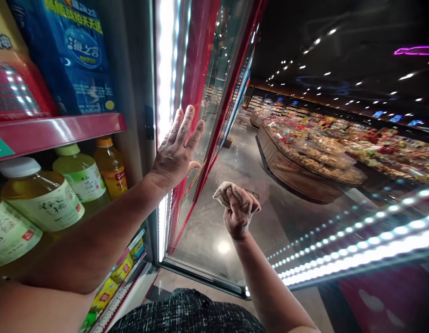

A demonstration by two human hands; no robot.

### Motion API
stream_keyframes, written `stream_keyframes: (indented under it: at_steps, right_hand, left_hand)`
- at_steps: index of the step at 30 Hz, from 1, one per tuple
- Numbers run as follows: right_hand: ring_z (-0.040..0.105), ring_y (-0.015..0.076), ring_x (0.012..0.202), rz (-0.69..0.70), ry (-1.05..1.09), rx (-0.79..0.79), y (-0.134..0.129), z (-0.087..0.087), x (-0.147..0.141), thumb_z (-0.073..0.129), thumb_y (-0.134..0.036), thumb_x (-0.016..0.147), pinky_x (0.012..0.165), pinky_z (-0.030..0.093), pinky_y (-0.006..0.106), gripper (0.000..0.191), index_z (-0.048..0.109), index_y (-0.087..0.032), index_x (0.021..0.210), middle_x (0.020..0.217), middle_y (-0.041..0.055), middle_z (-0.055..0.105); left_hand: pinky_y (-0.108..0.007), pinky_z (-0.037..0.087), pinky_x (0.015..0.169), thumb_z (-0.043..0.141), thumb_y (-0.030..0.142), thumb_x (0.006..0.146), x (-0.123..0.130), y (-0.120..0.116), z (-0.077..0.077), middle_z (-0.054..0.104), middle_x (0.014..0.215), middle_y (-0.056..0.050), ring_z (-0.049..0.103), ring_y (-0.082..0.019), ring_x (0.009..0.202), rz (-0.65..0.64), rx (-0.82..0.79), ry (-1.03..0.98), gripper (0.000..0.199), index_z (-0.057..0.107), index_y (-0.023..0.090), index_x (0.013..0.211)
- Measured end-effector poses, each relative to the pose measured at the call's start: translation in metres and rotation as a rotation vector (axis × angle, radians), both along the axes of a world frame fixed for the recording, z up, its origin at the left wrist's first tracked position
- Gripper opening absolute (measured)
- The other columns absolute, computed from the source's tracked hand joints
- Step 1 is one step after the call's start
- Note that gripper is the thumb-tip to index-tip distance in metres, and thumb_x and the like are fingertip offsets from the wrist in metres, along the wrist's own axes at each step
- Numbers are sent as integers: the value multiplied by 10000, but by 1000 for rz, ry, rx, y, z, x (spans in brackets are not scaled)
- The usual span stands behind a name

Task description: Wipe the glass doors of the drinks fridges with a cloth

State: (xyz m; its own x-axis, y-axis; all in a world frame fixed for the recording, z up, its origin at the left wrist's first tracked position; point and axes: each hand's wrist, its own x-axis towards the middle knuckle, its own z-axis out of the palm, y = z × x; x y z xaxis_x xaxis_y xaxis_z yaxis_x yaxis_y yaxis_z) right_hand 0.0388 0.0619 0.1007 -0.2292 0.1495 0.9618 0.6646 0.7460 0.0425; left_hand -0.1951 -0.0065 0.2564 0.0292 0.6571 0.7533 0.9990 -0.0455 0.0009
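Note:
My left hand is spread open beside the bright light strip at the edge of a drinks cabinet. Its fingers point up and its palm faces away from me; whether it presses on the frame I cannot tell. Lower and to the right, my right hand is closed around a crumpled beige cloth, part of which sticks out past the fingers. The cloth is in front of the clear glass door, and contact with the pane is hard to judge.
At left, a red-edged shelf bears a blue pouch. Below it stand bottles, one white-capped. Yellow packs sit lower. A second light strip crosses the right side. Beyond the glass stands a wooden display counter.

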Motion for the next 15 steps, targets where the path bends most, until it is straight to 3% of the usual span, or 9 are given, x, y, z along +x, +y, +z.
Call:
stream_keyframes:
  at_steps: [6, 12, 15]
  right_hand:
    - [552, 237, 1126, 111, -143, -5, -7, -19, -15, 628, -76, 920, 947, 370, 393, 740, 455, -396, 1564, 1248, 69, 687]
    - [543, 254, 1143, 78, -46, -1, -2, -6, -30, 645, -66, 903, 981, 360, 417, 769, 450, -401, 1567, 1261, 79, 686]
    - [536, 246, 1143, 113, -99, 14, -3, -14, -38, 649, -87, 915, 977, 357, 403, 745, 448, -374, 1573, 1219, 76, 705]
  left_hand:
    - [-560, 178, 1305, 889, 328, 755, 1, 0, 2, 37, 1745, -166, 33, -331, 1614, 9, -18, -1, 1255, 47, 250, 1682]
    - [-544, 188, 1307, 890, 370, 737, -2, 1, 0, 62, 1746, -160, 56, -324, 1613, 19, 6, 35, 1252, 75, 268, 1682]
    - [-542, 189, 1307, 896, 384, 724, -6, 2, -2, 78, 1745, -160, 57, -320, 1613, 13, 28, 46, 1257, 89, 271, 1681]
